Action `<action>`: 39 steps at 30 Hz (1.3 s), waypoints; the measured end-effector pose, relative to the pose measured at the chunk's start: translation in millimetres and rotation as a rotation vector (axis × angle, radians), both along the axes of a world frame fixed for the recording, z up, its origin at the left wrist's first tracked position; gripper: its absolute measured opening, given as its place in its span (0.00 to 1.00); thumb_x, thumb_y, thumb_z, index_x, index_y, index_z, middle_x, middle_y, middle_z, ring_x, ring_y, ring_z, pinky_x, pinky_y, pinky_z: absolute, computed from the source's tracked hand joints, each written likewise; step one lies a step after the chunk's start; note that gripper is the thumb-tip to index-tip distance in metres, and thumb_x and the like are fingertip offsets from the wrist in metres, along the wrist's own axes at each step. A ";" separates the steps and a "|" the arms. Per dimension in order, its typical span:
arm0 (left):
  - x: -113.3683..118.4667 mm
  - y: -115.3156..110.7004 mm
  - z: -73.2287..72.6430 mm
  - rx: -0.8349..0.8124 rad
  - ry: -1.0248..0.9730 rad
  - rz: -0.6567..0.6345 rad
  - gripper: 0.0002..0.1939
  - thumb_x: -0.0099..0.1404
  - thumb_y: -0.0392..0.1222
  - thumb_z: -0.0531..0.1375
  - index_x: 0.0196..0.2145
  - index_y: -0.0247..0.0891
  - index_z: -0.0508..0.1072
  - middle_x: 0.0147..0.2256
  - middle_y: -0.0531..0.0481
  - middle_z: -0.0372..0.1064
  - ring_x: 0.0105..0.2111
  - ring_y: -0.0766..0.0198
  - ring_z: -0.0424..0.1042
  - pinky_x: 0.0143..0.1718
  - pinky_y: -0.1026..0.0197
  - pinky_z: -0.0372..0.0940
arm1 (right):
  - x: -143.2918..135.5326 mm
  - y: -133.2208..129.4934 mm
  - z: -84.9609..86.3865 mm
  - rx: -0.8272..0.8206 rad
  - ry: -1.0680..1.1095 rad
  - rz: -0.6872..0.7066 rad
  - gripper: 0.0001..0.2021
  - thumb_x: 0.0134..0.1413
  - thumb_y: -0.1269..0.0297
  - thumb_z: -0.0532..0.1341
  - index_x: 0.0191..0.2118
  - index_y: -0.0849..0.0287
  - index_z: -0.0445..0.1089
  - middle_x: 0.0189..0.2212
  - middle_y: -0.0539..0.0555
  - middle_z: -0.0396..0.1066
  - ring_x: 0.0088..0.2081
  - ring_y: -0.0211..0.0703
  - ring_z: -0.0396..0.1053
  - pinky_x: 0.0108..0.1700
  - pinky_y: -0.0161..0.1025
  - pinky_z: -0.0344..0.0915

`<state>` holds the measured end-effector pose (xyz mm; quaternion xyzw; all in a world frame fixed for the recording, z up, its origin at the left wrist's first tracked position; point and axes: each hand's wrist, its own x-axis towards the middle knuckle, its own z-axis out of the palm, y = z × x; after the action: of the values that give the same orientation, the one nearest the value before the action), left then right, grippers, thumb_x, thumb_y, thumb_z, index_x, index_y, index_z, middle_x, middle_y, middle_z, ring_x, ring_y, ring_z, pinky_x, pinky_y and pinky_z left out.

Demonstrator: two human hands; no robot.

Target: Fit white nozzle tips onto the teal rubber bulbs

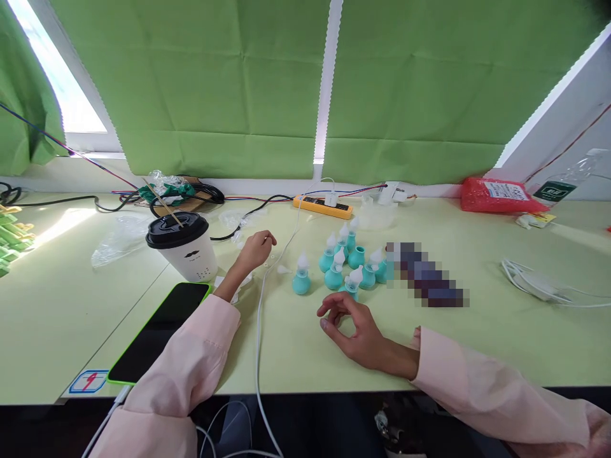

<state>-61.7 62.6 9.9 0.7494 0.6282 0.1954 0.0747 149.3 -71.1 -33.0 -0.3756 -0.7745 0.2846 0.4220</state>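
Note:
My left hand point(258, 250) hovers over or rests on the table beside the white cable, its fingers curled; whatever they may hold is hidden. Just right of it lie a loose translucent nozzle point(283, 270) and tiny pale pieces point(270, 259). A teal bulb nasal aspirator point(301, 282) with a clear tip stands upright alone. To its right is a cluster of several more teal bulbs point(333, 278), most with tips; one bulb point(356, 257) has an uncovered neck. In front of the cluster, my right hand point(356, 331) curves into a loose ring, thumb and index slightly apart, with nothing visible inside.
A lidded paper cup point(191, 261) and a phone point(162, 327) lie left. A white cable point(259, 318) crosses the table. Behind are a yellow power strip point(317, 207) and black cables point(207, 193). Rightward are a coiled white cable point(534, 283), red package point(496, 196) and bottle point(558, 187).

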 end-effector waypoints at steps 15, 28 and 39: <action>-4.6 5.4 -14.6 -0.093 0.225 -0.021 0.10 0.52 0.42 0.51 0.28 0.37 0.69 0.30 0.46 0.67 0.33 0.58 0.65 0.28 0.62 0.58 | 0.2 -1.4 1.7 0.021 -0.018 0.009 0.10 0.46 0.70 0.54 0.37 0.57 0.55 0.30 0.51 0.65 0.24 0.33 0.62 0.28 0.35 0.63; 12.7 -26.3 17.7 -0.193 -0.202 -0.517 0.24 0.48 0.36 0.54 0.45 0.40 0.62 0.25 0.55 0.58 0.22 0.72 0.57 0.25 0.68 0.55 | -0.2 -1.2 2.2 0.015 -0.018 0.012 0.10 0.47 0.70 0.54 0.37 0.57 0.54 0.29 0.51 0.66 0.24 0.34 0.62 0.27 0.35 0.63; 34.9 -21.3 -6.9 -0.198 -0.601 -0.521 0.19 0.55 0.50 0.52 0.39 0.34 0.66 0.29 0.51 0.63 0.25 0.71 0.57 0.22 0.70 0.53 | -1.2 -1.1 2.0 0.035 -0.016 -0.004 0.11 0.47 0.70 0.54 0.38 0.57 0.54 0.28 0.51 0.66 0.24 0.33 0.62 0.27 0.35 0.63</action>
<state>-26.9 41.3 3.0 0.7820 0.3835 0.3188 0.3739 148.1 -72.2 -31.0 -0.3717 -0.7820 0.2673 0.4230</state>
